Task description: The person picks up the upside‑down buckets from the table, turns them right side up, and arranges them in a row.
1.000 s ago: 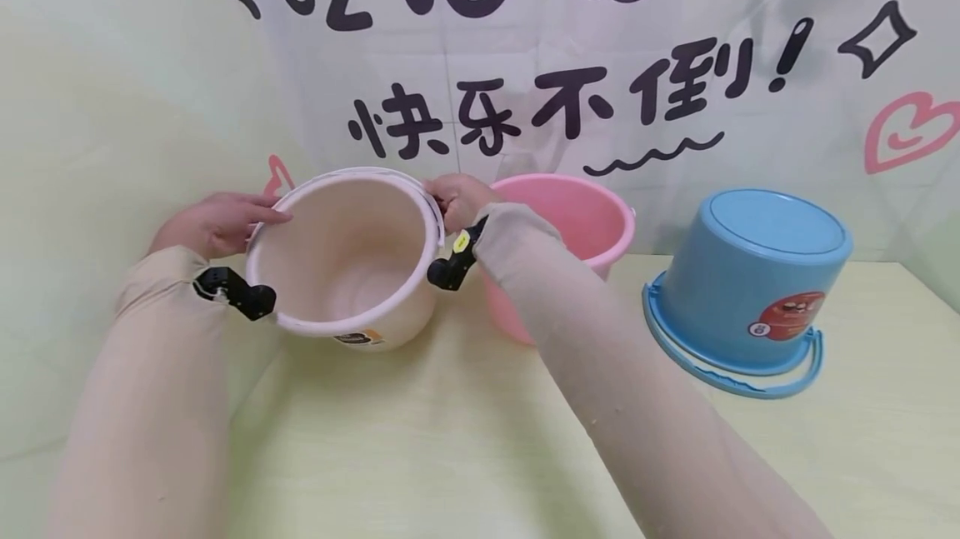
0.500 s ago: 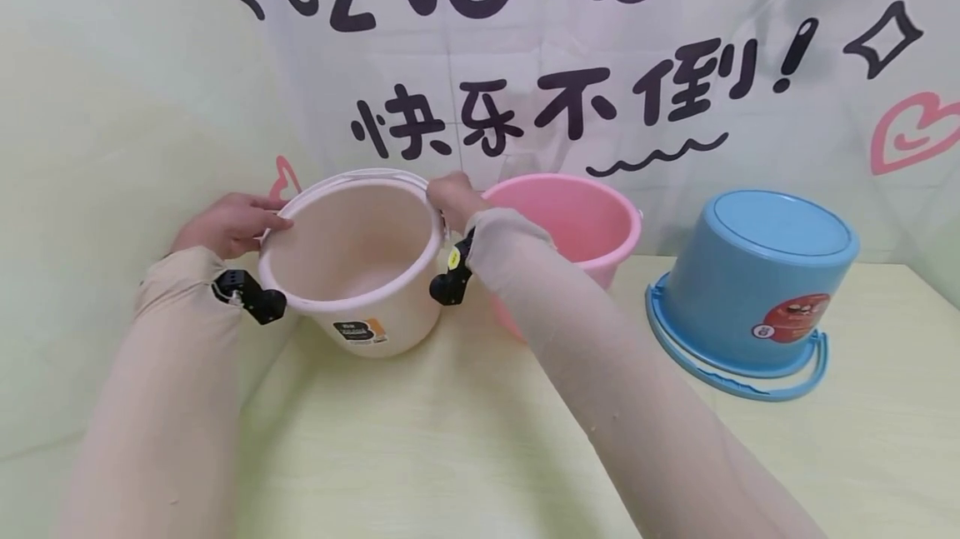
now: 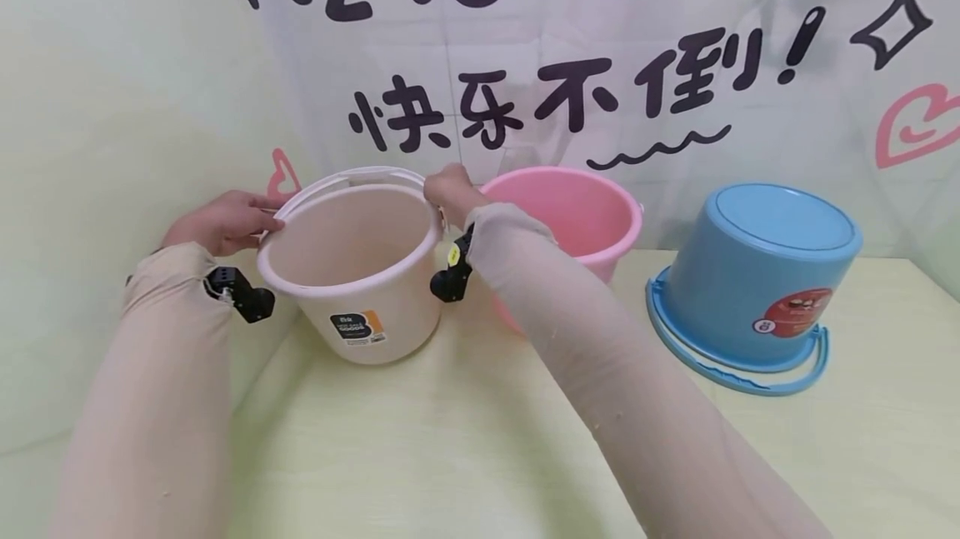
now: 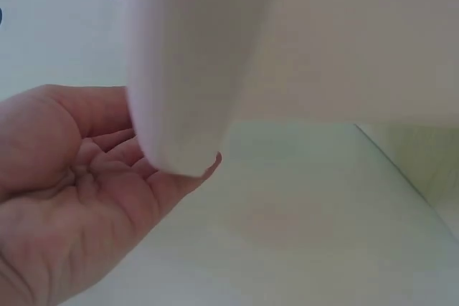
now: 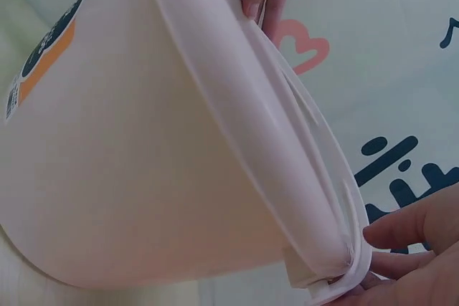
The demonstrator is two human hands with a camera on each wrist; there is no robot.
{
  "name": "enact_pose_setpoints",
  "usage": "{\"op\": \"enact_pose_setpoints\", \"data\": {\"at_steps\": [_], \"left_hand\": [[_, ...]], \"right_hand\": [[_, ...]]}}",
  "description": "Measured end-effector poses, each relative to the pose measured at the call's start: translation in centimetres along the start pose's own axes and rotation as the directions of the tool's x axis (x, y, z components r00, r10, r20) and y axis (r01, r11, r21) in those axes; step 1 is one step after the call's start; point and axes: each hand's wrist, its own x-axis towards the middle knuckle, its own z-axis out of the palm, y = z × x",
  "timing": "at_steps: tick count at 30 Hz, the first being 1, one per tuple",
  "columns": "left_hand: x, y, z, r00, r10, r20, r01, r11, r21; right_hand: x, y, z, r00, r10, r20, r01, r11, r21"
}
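Note:
A cream bucket (image 3: 367, 243) with a pinkish rim stands on the table at left in the head view, its mouth up and a black-and-orange label (image 3: 358, 327) facing front. Its white handle (image 3: 341, 179) lies along the back, a little above the rim. My left hand (image 3: 225, 221) grips the bucket's left side, thumb at the rim and fingers outside it. At the right, my right hand (image 3: 452, 189) holds the handle near its joint; the right wrist view shows thumb and fingers (image 5: 401, 228) around that end.
Close to the right forearm stands a pink bucket (image 3: 566, 206), partly covered by it. Farther right, a blue bucket (image 3: 757, 289) sits upside down with its handle (image 3: 738, 385) on the table (image 3: 420, 447). A wall with a lettered banner (image 3: 517, 39) rises behind.
The cream bucket has tipped back from leaning toward me to nearly upright, so its label shows fully. Its handle now stands slightly farther off the rear rim. Both hands stay at its sides.

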Motion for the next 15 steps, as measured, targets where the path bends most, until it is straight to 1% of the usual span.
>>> {"op": "enact_pose_setpoints", "data": {"at_steps": [6,12,15], "left_hand": [[-0.13,-0.43,-0.04,1.0,-0.006,-0.001,0.006,1.0,-0.021],[-0.15,-0.92,0.0,1.0,-0.01,-0.01,0.01,1.0,-0.019],[-0.19,-0.98,0.09,1.0,-0.012,-0.01,0.012,1.0,-0.002]], "right_hand": [[0.06,0.01,0.14,0.999,0.016,0.052,-0.015,0.999,-0.029],[0.35,0.24,0.31,0.995,-0.004,0.098,0.012,0.996,-0.085],[0.48,0.42,0.36,0.994,-0.01,0.108,0.021,0.995,-0.098]]}}
